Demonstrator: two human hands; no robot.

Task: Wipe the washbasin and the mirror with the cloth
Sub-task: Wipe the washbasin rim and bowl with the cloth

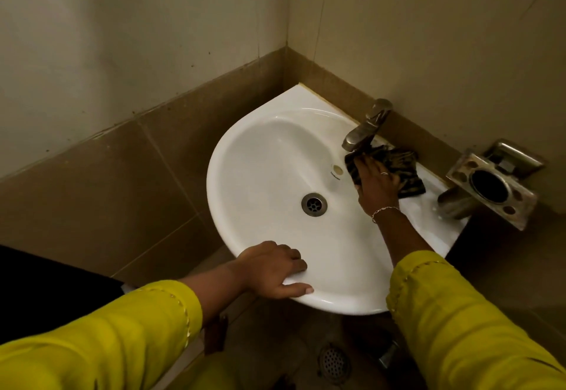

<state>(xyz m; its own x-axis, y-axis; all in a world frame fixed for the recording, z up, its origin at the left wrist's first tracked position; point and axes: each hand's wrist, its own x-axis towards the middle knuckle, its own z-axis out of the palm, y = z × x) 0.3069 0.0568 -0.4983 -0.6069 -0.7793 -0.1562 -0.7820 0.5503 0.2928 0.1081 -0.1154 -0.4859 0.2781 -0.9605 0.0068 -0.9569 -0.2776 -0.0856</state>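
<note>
A white corner washbasin [263, 151] is fixed where two tiled walls meet, with a metal drain [314, 204] in its bowl. A dark patterned cloth [398, 166] lies on the basin's right ledge, just below the steel tap [366, 126]. My right hand [375, 186] presses flat on the cloth, fingers spread over it. My left hand [275, 270] grips the basin's front rim, thumb along the edge. No mirror is in view.
A metal toothbrush and soap holder [493, 184] juts from the right wall beside the basin. Brown tiles run along the lower walls. A floor drain [334, 363] sits below the basin. A dark object [46, 291] lies at the left edge.
</note>
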